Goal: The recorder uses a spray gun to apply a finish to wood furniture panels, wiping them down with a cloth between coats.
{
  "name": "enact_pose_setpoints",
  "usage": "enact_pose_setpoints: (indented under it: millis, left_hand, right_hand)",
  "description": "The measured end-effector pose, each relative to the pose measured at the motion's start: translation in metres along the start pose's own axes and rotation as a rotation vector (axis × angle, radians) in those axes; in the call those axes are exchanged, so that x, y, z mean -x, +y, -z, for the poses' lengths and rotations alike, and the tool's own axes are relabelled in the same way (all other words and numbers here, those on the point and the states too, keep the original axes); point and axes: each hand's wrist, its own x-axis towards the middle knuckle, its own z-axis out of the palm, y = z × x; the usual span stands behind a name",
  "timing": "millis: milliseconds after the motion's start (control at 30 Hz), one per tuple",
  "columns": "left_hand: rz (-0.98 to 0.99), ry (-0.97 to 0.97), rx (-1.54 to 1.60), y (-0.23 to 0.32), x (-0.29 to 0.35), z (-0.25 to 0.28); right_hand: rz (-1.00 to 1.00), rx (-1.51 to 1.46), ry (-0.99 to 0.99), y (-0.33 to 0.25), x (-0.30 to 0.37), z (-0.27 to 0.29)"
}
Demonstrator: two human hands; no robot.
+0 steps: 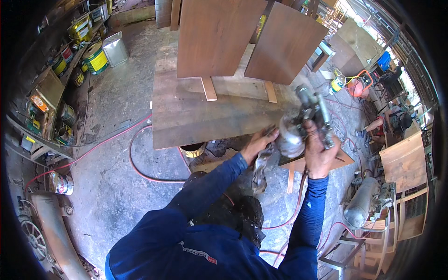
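Observation:
My right hand (319, 151) is wrapped round the handle of a metal spray gun (308, 105), held above the near right edge of a large flat board. A whitish, stained cup (291, 140) sits on the gun, on the side facing my left hand. My left hand (258, 143) is closed beside the cup, with a crumpled, stained rag (261, 170) hanging from it. The gun is blurred. Beyond my hands, two brown wooden panels (214, 37) (284, 44) rest on light wood strips (209, 88) laid on the large board (186, 116).
Red hoses (133, 154) loop across the concrete floor. Paint buckets (95, 58) line the left side, near a large pipe (53, 228). An air compressor tank (361, 203) and wooden frames (413, 210) stand at right. Another person (389, 123) sits low at the far right.

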Motion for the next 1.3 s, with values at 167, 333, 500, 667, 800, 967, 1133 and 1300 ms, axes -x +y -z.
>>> enact_pose_setpoints:
  millis: [167,333,500,667,800,967,1133,1300]
  left_hand:
    - [0.254,0.006,0.09,-0.081,0.036,0.022]
    - [0.269,-0.004,0.274,-0.1,0.054,0.015]
    - [-0.164,0.016,-0.092,-0.068,0.04,0.015]
    - [-0.185,-0.001,-0.116,-0.072,0.059,0.018]
    - [-0.162,-0.062,0.017,-0.07,0.075,0.009]
    - [-0.237,0.005,-0.136,0.018,0.053,-0.013]
    - [-0.259,-0.06,-0.098,0.087,0.057,-0.024]
    - [-0.176,-0.065,0.015,0.075,0.081,-0.015]
  right_hand:
    - [-0.115,0.006,-0.248,0.036,0.039,-0.018]
    - [-0.098,0.077,-0.354,0.03,0.052,-0.013]
    - [-0.015,0.018,-0.167,-0.01,0.051,0.007]
    - [0.024,0.038,-0.218,-0.028,0.052,0.003]
    - [-0.033,0.063,-0.334,-0.041,0.056,0.002]
    - [-0.019,-0.069,0.014,-0.085,0.041,0.024]
    - [0.152,-0.045,0.137,-0.114,0.02,0.03]
    - [0.151,-0.041,0.055,-0.108,0.022,0.013]
